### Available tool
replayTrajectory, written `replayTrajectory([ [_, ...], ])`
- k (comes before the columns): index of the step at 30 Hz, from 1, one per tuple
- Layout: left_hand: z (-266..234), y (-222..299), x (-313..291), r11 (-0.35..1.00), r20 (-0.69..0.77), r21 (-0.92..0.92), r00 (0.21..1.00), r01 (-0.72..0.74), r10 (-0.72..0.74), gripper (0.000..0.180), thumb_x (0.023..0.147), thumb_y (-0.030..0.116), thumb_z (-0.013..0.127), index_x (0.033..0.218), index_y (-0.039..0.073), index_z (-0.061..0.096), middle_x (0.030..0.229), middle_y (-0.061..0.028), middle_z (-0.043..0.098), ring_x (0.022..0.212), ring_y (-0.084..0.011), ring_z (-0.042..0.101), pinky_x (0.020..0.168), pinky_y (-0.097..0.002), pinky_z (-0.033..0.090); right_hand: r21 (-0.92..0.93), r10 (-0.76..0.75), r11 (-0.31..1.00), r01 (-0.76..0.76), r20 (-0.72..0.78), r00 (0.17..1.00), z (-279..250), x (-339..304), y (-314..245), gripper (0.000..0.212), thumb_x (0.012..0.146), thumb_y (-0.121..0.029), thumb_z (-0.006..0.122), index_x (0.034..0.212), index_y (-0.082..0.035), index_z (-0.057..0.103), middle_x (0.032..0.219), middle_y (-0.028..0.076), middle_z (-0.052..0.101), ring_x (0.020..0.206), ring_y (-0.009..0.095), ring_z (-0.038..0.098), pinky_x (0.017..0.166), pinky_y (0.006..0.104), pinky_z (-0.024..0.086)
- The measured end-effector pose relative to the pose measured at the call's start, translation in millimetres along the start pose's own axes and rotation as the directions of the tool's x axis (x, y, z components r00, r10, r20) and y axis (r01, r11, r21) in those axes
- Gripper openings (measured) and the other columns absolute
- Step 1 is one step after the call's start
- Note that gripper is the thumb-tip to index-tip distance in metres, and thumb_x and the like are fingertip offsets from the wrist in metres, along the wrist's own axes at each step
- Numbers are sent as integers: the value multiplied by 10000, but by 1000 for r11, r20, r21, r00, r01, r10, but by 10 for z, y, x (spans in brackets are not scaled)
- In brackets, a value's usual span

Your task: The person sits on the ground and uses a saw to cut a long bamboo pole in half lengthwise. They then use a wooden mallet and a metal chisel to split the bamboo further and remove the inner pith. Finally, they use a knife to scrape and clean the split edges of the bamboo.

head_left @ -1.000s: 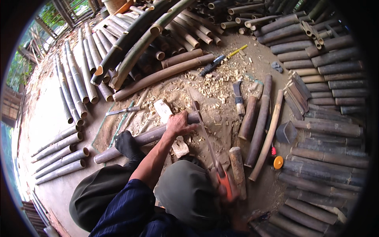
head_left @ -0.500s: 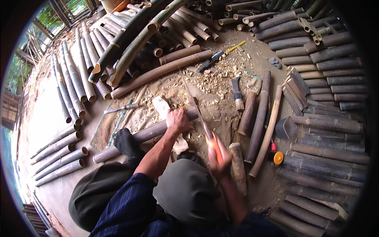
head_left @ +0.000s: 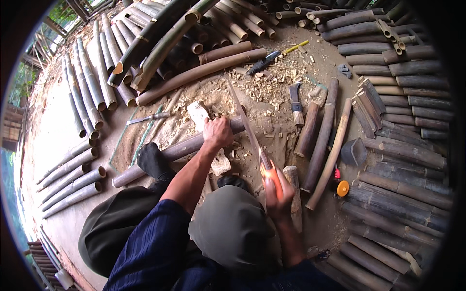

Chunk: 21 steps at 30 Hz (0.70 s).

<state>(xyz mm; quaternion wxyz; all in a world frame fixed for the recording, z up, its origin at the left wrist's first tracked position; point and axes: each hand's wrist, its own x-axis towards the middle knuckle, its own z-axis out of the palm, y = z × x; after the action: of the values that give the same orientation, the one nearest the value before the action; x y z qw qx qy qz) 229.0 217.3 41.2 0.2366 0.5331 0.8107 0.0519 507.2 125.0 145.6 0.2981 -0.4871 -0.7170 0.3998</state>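
Observation:
A dark bamboo pole [head_left: 187, 146] lies slantwise in front of me, across a pale piece of wood [head_left: 198, 114]. Near its right end my left hand [head_left: 218, 132] is wrapped round the pole and presses on it. My right hand [head_left: 279, 195] grips the orange handle of a hand saw [head_left: 252, 136]. The long blade runs up and away, its edge against the pole just right of my left hand. My dark-covered left foot [head_left: 154, 161] rests on the pole's left part.
Beyond the pole, wood chips [head_left: 252, 92] litter the ground. A hatchet-like blade [head_left: 296, 103], a long knife [head_left: 148, 118] and a dark-sheathed tool [head_left: 263, 63] lie around. Bamboo stacks [head_left: 412, 106] line the right side; more poles [head_left: 87, 82] lie left. A yellow tape roll [head_left: 342, 188] sits right.
My right hand and the saw have drawn back slightly toward me and to the right. The left hand keeps its hold on the pole. The whole view has shifted a little.

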Motion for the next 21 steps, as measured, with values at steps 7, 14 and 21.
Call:
replayTrajectory([
  [7,8,46,-1,999,-26,-33,1000,-11,10,246,775,131,658,997,50,728,986,-204,758,979,-337,747,1135,-473,405,35,-59,998,60,-17,998,-198,-337,-31,442,1046,-249,531,1320,76,649,1095,138,762,917,184,711,801,328,566],
  [14,-22,-8,44,999,18,-43,1000,13,-12,225,775,134,663,970,46,732,977,-200,759,965,-338,744,1115,-495,409,-119,-127,984,130,29,991,-306,-436,111,424,1030,-224,599,1342,58,651,996,153,754,874,220,729,801,365,582],
  [21,39,90,75,999,-90,-34,996,-13,10,198,765,121,675,942,56,735,951,-200,759,935,-337,752,1018,-443,485,43,-82,995,85,-73,994,77,176,-63,322,1000,-179,627,1265,-2,670,786,197,649,685,316,687,629,406,531],
])
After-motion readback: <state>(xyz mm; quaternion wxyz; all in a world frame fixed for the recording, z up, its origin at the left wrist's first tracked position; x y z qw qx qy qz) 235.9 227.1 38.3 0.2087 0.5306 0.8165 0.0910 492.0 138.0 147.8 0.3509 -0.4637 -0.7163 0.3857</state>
